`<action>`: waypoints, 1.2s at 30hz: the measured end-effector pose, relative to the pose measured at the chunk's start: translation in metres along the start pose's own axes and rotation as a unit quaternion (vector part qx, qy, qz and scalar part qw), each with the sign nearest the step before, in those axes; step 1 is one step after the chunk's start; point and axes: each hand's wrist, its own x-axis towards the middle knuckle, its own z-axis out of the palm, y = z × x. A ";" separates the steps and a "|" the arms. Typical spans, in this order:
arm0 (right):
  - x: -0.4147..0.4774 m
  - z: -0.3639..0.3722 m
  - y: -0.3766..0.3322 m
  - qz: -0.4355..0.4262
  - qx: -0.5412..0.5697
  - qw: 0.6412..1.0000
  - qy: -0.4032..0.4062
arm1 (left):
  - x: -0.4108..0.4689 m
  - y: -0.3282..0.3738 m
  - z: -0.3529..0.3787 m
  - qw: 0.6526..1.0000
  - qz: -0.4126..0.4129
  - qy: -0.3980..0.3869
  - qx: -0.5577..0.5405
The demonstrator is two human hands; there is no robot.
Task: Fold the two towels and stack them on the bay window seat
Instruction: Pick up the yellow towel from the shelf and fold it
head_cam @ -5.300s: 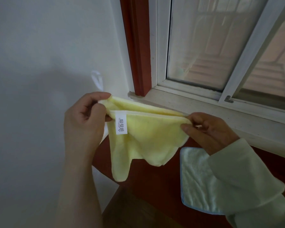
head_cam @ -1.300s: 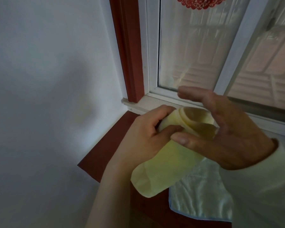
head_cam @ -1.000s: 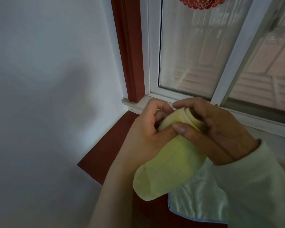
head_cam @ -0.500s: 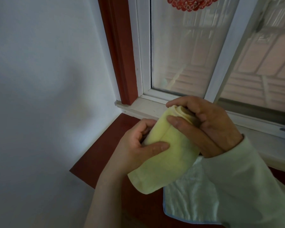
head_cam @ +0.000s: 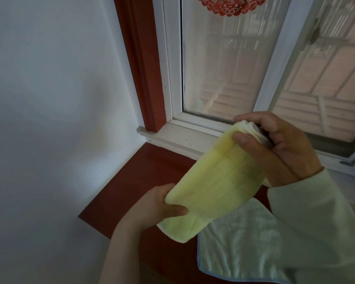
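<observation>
Held in the air above the red seat (head_cam: pixel 131 181), the folded yellow towel (head_cam: pixel 215 187) slants from the left hand (head_cam: pixel 154 208) pinching its near end to the right hand (head_cam: pixel 275 148) gripping its bunched far end, over the pale blue-edged towel (head_cam: pixel 240 247) lying flat.

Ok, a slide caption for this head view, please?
Left hand and right hand grip opposite ends of a folded yellow towel above a blue-edged towel lying on the red window seat.

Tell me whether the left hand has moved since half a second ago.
Yes. The left hand slid down the folded yellow towel, away from the white window sill.
</observation>
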 end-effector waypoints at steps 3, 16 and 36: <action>-0.002 -0.003 0.005 0.021 0.006 1.000 0.012 | 0.000 -0.008 -0.004 0.999 -0.029 0.023 0.012; -0.013 -0.002 0.020 0.066 0.043 0.993 0.091 | -0.021 0.010 -0.032 0.991 -0.006 0.121 -0.051; -0.019 0.021 0.008 0.036 0.106 0.992 0.057 | -0.047 0.067 -0.019 0.994 0.062 -0.054 0.067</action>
